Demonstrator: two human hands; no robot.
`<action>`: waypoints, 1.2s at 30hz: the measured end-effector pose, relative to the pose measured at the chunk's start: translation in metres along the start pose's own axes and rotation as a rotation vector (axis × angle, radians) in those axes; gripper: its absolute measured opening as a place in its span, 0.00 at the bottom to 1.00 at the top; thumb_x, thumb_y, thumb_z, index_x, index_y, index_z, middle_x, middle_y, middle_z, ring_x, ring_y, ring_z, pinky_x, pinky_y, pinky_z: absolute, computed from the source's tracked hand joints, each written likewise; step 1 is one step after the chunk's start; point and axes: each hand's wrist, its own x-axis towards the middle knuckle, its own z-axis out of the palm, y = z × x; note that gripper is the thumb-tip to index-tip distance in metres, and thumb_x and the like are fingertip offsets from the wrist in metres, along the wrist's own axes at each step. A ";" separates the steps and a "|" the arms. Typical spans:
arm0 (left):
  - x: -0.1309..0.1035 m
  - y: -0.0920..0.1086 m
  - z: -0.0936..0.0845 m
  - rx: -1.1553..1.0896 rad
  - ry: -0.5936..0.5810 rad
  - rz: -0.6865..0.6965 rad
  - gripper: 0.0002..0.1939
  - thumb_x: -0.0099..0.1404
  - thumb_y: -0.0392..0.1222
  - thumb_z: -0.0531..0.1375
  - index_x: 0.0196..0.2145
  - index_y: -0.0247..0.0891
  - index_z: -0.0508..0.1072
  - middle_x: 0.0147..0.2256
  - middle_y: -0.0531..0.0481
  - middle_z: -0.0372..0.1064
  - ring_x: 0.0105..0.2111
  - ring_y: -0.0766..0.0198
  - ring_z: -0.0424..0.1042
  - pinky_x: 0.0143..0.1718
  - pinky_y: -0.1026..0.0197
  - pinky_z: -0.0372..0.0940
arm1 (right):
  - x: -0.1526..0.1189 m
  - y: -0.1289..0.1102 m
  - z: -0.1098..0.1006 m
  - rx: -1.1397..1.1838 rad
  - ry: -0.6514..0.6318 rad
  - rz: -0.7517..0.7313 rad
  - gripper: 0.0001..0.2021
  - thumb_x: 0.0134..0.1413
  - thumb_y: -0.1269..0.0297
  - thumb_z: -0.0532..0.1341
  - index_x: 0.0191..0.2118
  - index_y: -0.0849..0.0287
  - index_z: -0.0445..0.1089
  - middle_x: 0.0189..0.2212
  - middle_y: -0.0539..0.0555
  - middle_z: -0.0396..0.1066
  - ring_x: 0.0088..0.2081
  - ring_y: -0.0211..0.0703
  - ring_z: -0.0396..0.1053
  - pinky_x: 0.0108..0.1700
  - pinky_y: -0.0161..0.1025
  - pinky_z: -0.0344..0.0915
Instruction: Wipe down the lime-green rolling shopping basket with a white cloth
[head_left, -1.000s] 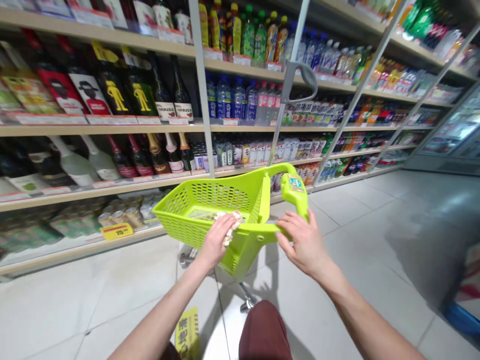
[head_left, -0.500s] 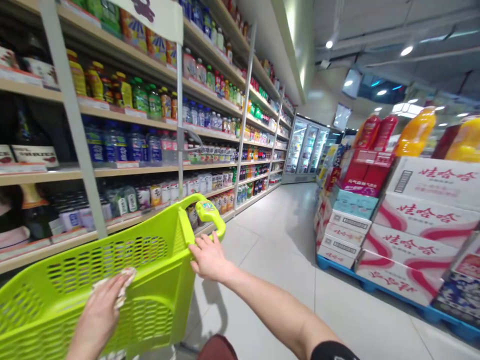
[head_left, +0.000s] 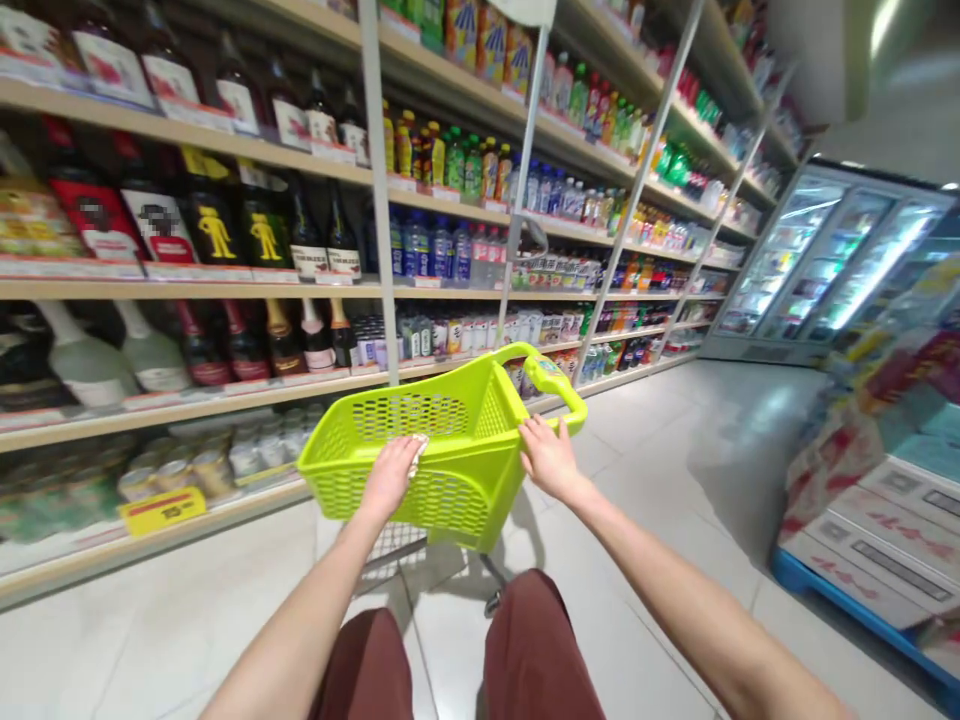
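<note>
Supermkt. aisle: a lime-green shopping cart (head_left: 480,475) stands side-on just before the person's knees (head_left: 529,650), nr. the drinks shelving (head_left: 225,291). L hand (head_left: 387,480) grasps a crumpled pale cloth (head_left: 418,457), pressed on the basket's near rim, prob. so that fabric, not skin, meets the plastic. R hand (head_left: 547,455) grips the same rim at the rear, fingers curled over it by the push handle (head_left: 553,376), prob. to steady the cart vs. the other hand's pressure; how firmly, can't tell. One caster (head_left: 493,603) shows beside the knee; whether it's locked, can't tell.

Beyond the basket, glass bottles (head_left: 217,232) stand in rows, w/ cans (head_left: 176,470) on the bottom shelf behind a yellow price tag (head_left: 163,511). Shelving bounds the cart's far side, knees the near; at far R, cartons (head_left: 874,545) on a blue pallet (head_left: 840,600) narrow the aisle, well apart from the cart. Glass-door fridges (head_left: 814,255) stand in the bkgd.; floor tiles (head_left: 645,480) run btwn. shelving & pallet.
</note>
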 end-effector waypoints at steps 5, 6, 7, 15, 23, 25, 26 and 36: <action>0.009 0.036 0.016 -0.103 0.022 0.076 0.27 0.54 0.25 0.46 0.51 0.39 0.62 0.50 0.43 0.62 0.52 0.60 0.58 0.53 0.48 0.55 | 0.012 -0.029 0.017 0.026 0.017 -0.047 0.21 0.52 0.67 0.51 0.53 0.62 0.58 0.53 0.63 0.59 0.57 0.54 0.50 0.57 0.60 0.38; 0.010 0.041 0.019 -0.107 0.021 0.100 0.26 0.55 0.26 0.46 0.51 0.39 0.62 0.51 0.43 0.62 0.52 0.60 0.58 0.54 0.47 0.54 | 0.014 -0.034 0.021 0.035 0.017 -0.063 0.21 0.52 0.67 0.52 0.53 0.63 0.58 0.53 0.62 0.59 0.57 0.53 0.50 0.57 0.60 0.38; 0.010 0.041 0.020 -0.105 0.012 0.118 0.25 0.56 0.26 0.47 0.51 0.39 0.62 0.51 0.43 0.61 0.53 0.59 0.57 0.54 0.46 0.54 | 0.016 -0.039 0.025 0.044 0.020 -0.074 0.21 0.52 0.67 0.52 0.53 0.63 0.58 0.53 0.62 0.60 0.57 0.54 0.51 0.57 0.60 0.37; -0.037 -0.072 -0.035 0.025 0.064 -0.174 0.24 0.54 0.26 0.47 0.48 0.36 0.65 0.49 0.44 0.63 0.52 0.55 0.58 0.54 0.46 0.52 | 0.012 -0.036 0.039 0.078 0.070 -0.104 0.21 0.52 0.68 0.51 0.53 0.64 0.59 0.54 0.61 0.59 0.58 0.53 0.49 0.57 0.60 0.36; -0.026 -0.027 -0.005 0.014 0.029 -0.075 0.29 0.51 0.23 0.46 0.51 0.37 0.61 0.52 0.43 0.59 0.55 0.57 0.54 0.55 0.46 0.52 | 0.018 -0.056 0.044 0.109 0.094 -0.066 0.21 0.52 0.67 0.51 0.52 0.66 0.60 0.52 0.61 0.61 0.57 0.53 0.51 0.58 0.58 0.35; -0.021 -0.011 0.003 -0.003 -0.023 0.012 0.32 0.50 0.22 0.46 0.53 0.38 0.59 0.54 0.44 0.57 0.57 0.58 0.51 0.56 0.45 0.51 | 0.019 -0.056 0.046 0.108 0.093 -0.084 0.21 0.52 0.67 0.51 0.52 0.66 0.60 0.52 0.61 0.61 0.57 0.53 0.51 0.58 0.58 0.35; -0.020 -0.010 0.003 -0.001 -0.046 0.028 0.32 0.51 0.22 0.46 0.53 0.38 0.58 0.54 0.44 0.57 0.57 0.58 0.51 0.56 0.45 0.50 | 0.019 -0.053 0.046 0.103 0.098 -0.080 0.21 0.52 0.67 0.51 0.52 0.66 0.60 0.52 0.61 0.61 0.57 0.54 0.51 0.58 0.58 0.35; -0.042 -0.066 -0.033 0.125 0.015 -0.296 0.29 0.49 0.22 0.46 0.50 0.30 0.62 0.50 0.37 0.60 0.53 0.53 0.55 0.55 0.48 0.50 | 0.011 -0.032 0.043 0.067 0.135 -0.001 0.21 0.51 0.67 0.51 0.52 0.66 0.60 0.53 0.62 0.59 0.57 0.54 0.49 0.57 0.58 0.34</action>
